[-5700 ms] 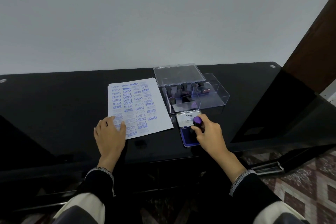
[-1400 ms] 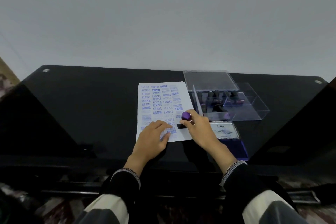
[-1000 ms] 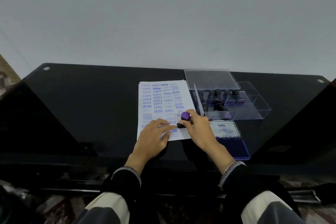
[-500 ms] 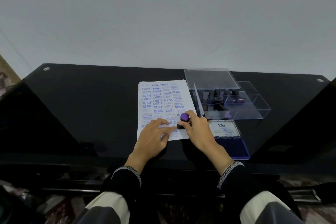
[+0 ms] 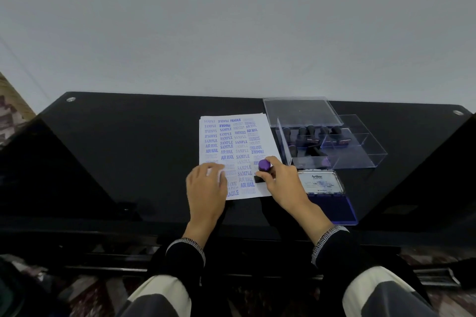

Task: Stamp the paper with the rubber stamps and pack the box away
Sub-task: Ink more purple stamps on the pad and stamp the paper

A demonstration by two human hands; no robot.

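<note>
- Paper [image 5: 231, 141] mostly stamped.
- Right hand [image 5: 282, 183] fingers grip purple stamp [image 5: 264, 165] on sheet; left hand [image 5: 206, 185] flat, fingers relaxed.
- Box [image 5: 332, 147] open, unpacked.

Left hand [image 5: 206, 188] flat; right hand [image 5: 282, 184] pinching

On the black worktop [image 5: 128, 152], the left hand [image 5: 206, 188] is lying flat on the near left part of the paper [image 5: 231, 136], which is covered in blue stamped words. The right hand [image 5: 283, 185] is gripping a purple-topped stamp [image 5: 263, 168], its base sitting on the paper's near right edge. Just beside it, the open ink pad [image 5: 332, 203] is lying in front of a clear box [image 5: 360, 152] holding more stamps [image 5: 311, 134].
</note>
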